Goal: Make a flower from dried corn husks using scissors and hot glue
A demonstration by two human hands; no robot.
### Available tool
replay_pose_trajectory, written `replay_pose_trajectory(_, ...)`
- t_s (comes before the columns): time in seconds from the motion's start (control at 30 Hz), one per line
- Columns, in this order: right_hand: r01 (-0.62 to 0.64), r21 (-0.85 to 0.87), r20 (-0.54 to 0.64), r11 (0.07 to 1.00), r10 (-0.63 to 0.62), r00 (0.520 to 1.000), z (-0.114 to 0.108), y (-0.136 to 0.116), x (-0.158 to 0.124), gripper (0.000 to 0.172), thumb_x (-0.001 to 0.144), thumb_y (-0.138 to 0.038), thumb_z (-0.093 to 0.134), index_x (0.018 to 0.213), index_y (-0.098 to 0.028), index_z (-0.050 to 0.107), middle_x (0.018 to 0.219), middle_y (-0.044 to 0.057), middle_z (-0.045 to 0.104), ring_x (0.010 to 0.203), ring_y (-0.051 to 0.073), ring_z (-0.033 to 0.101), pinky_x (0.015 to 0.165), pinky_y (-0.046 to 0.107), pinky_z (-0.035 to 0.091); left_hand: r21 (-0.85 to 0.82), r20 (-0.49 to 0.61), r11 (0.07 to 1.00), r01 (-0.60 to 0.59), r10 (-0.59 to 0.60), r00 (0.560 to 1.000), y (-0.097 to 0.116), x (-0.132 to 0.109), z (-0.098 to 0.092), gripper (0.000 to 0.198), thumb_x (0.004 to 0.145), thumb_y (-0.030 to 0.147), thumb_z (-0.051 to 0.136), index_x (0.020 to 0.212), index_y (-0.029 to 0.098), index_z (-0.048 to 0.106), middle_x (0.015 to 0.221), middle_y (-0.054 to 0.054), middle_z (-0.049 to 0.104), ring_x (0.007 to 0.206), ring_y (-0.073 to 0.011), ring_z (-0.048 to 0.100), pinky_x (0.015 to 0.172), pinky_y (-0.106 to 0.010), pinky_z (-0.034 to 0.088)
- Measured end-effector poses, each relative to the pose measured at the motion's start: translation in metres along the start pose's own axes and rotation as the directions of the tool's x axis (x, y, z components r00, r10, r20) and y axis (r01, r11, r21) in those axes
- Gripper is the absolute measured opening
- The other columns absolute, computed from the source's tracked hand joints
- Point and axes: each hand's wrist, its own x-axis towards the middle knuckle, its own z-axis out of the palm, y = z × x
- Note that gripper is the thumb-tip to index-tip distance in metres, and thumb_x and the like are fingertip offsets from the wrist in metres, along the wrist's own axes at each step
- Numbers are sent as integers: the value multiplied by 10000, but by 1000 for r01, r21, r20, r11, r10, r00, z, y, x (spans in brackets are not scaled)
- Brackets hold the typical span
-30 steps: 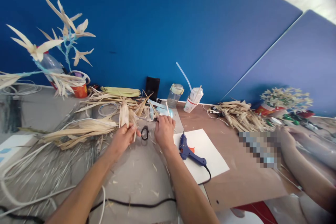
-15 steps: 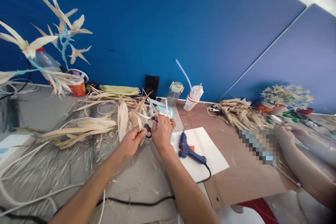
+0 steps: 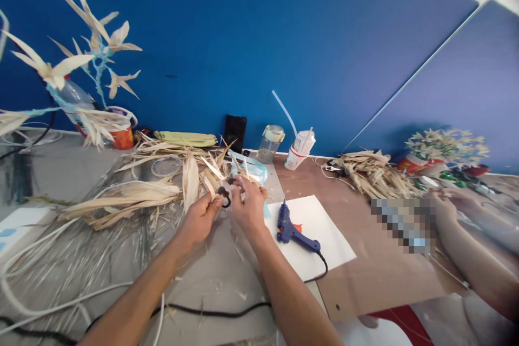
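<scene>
My left hand point(image 3: 201, 219) is closed in a pinch on a pale strip of corn husk point(image 3: 210, 187), which sticks up from the fingertips. Between my hands are the black looped handles of what look like scissors point(image 3: 225, 198). The fingers of my right hand point(image 3: 249, 203) are bent around these handles; the blades cannot be made out. Other pale husk pieces point(image 3: 213, 167) show just beyond the fingers. To the right of my right hand, a blue glue gun point(image 3: 292, 231) lies on a white sheet point(image 3: 332, 251).
Dry husks point(image 3: 133, 200) and wires cover the left side. Husk flowers point(image 3: 99, 38) stand at the back left. A clear bottle point(image 3: 270, 143) and a paper cup point(image 3: 295, 157) stand by the blue partition. A black cable point(image 3: 219, 313) crosses in front. Another person's hands point(image 3: 446, 205) are at right.
The black handles have shifted slightly left and down with my left hand. My right hand's fingers have loosened a little. A pale husk piece now shows beyond my hands.
</scene>
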Motion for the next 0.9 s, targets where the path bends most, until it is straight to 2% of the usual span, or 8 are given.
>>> replay_pose_trajectory(0.1,-63,40,-78,997,66,995,-2,13,6,239,879,-196,457,993,-175,666,977,95,705,958,232,610,886,386,378,-16,-36,999,32,-32,999,0,0,-4,263,830,435,534,800,186,612,640,13,545,629,-160,500,615,-261,407)
replay_pose_trajectory(0.2,-111,-181,-139,977,87,987,-9,23,12,254,811,-150,516,1013,-162,670,1113,151,651,1137,303,526,954,488,331,-9,-68,999,36,-37,997,0,0,-8,263,815,437,549,775,186,616,592,28,505,586,-150,459,574,-253,378)
replay_pose_trajectory(0.3,-25,-132,-168,991,3,986,-16,22,14,274,853,-157,460,1060,-148,640,1129,167,616,1100,264,547,922,437,394,24,-61,999,37,-36,998,1,-1,-10,264,822,433,540,786,184,620,616,21,531,609,-155,471,598,-259,385)
replay_pose_trajectory(0.4,142,39,-91,989,-138,986,-15,12,9,279,913,-212,407,1090,-146,613,982,121,656,935,212,604,832,344,453,29,-28,999,26,-25,999,3,-1,-10,267,836,433,522,786,186,608,651,12,547,636,-162,489,631,-268,396)
replay_pose_trajectory(0.53,227,-21,121,974,-223,967,-6,0,2,316,895,-249,473,1172,-146,583,923,97,700,876,226,616,811,347,434,28,-28,999,23,-22,999,6,-1,-9,266,843,433,512,807,186,604,655,13,551,632,-165,493,631,-269,397)
replay_pose_trajectory(0.7,170,-223,162,960,-136,977,-5,-4,-1,523,827,-312,571,1313,-136,491,947,103,714,944,281,574,846,404,371,15,-37,999,28,-27,999,6,0,-9,269,832,441,520,798,189,606,676,10,588,651,-169,518,635,-261,408)
replay_pose_trajectory(0.8,149,-237,235,960,-92,968,-5,-4,-1,618,764,-313,612,1345,-162,467,864,79,704,902,283,559,826,409,358,-5,-19,999,32,-32,999,8,0,-9,271,823,448,525,794,192,608,697,1,612,671,-174,533,634,-261,412)
replay_pose_trajectory(0.9,54,-168,215,984,-17,977,-3,-1,1,559,726,-324,637,1266,-209,551,739,35,659,848,266,548,809,406,364,-46,1,998,53,-53,999,10,0,-10,274,804,459,542,744,196,591,590,20,542,583,-158,484,563,-256,382)
